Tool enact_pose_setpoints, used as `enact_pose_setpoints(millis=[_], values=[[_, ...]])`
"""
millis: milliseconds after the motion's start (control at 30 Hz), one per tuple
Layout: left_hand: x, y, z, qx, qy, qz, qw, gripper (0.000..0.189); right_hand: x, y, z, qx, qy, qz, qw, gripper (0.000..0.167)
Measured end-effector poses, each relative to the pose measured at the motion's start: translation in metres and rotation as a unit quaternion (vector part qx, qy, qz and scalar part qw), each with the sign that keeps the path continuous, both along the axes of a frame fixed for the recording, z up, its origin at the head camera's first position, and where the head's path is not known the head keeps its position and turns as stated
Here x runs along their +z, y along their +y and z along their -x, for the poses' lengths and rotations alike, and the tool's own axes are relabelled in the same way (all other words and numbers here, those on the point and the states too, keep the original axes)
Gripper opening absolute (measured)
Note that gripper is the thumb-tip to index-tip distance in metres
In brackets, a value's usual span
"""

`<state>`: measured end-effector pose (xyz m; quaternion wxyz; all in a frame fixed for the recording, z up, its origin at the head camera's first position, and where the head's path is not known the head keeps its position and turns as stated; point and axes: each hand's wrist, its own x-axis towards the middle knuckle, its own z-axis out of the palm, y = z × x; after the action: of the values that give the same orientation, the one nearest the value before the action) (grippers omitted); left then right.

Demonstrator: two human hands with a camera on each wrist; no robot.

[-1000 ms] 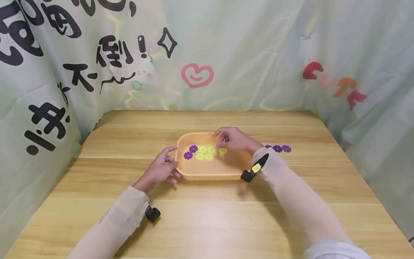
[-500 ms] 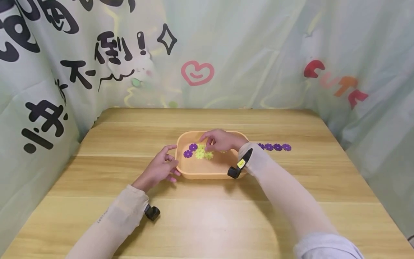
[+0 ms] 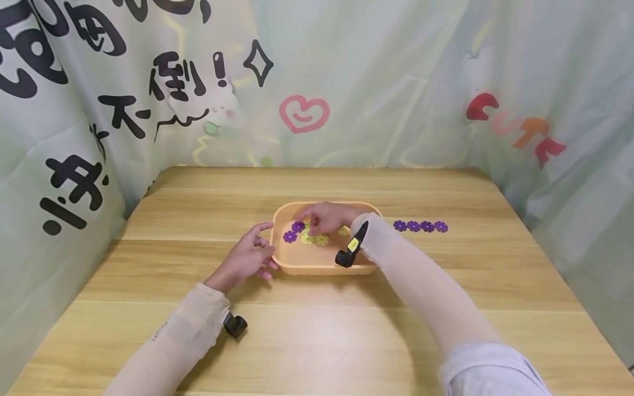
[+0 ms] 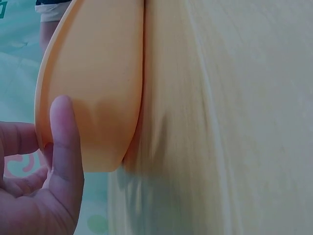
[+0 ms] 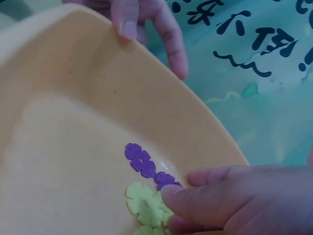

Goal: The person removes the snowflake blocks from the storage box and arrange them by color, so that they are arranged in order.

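Wooden table (image 3: 317, 341) with an orange tray (image 3: 322, 270) set upon it

Take the tray as a clock face, twelve at its far side. A left sleeve (image 3: 173, 346) comes in from eight o'clock and a right sleeve (image 3: 421, 291) from four. At nine, the left hand (image 3: 245, 256) touches the tray's end, fingers spread along the rim.

Inside the tray, flower-shaped yellow pieces (image 3: 322, 240) cluster near the middle, partly hidden, with two purple pieces (image 3: 290, 236) beside them toward nine and a lone yellow piece (image 3: 344, 231) apart toward two. The right hand (image 3: 329, 217) is over the cluster, thumb and fingers bent down; I cannot tell whether they pinch a piece.

Outside, at three o'clock, a row of four purple pieces (image 3: 414, 226) lies on the table.

Farthest, a pale green curtain (image 3: 376, 110) carries black lettering (image 3: 117, 100) at ten, a pink heart (image 3: 304, 119) near twelve and red-orange letters (image 3: 532, 131) at two.
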<state>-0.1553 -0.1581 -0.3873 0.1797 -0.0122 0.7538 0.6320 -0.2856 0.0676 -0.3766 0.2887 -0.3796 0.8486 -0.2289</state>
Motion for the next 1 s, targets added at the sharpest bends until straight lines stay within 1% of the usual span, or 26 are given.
enact_pose_setpoints(millis=[100,200,267,433,533,667,800,1000], values=[[-0.0013,0.0009,0.0004,0.001,0.001,0.0,1.0,0.061,-0.003,-0.0018,0.0017,0.01,-0.007,-0.016,0.9998,0.054],[-0.002,0.0016,0.0003,0.002,0.001,0.001,1.0,0.061,-0.0046,-0.0031,0.0016,0.026,0.009,-0.027,0.9993,0.054],[-0.0019,0.0021,0.0,0.003,0.002,0.0,1.0,0.061,-0.0052,-0.0033,0.0012,0.026,0.02,-0.029,0.999,0.048],[-0.0007,0.0028,-0.0007,0.003,0.008,-0.003,1.0,0.06,-0.0063,-0.003,0.0008,0.023,0.045,-0.027,0.9984,0.025],[-0.0006,0.0029,-0.0005,0.002,0.008,-0.004,1.0,0.06,-0.0067,-0.0024,0.001,0.023,0.056,-0.027,0.9978,0.021],[-0.0006,0.003,-0.0003,0.002,0.008,-0.003,1.0,0.06,-0.0064,-0.0019,0.0012,0.023,0.051,-0.021,0.9982,0.02],[-0.0003,0.0031,-0.0005,0.004,0.005,-0.003,1.0,0.059,-0.0061,-0.0025,0.0014,0.028,0.038,-0.003,0.9989,0.017],[0.0001,0.0028,-0.0011,0.009,0.0,-0.001,1.0,0.059,-0.0034,-0.0013,0.0,0.014,0.034,0.026,0.999,0.011]])
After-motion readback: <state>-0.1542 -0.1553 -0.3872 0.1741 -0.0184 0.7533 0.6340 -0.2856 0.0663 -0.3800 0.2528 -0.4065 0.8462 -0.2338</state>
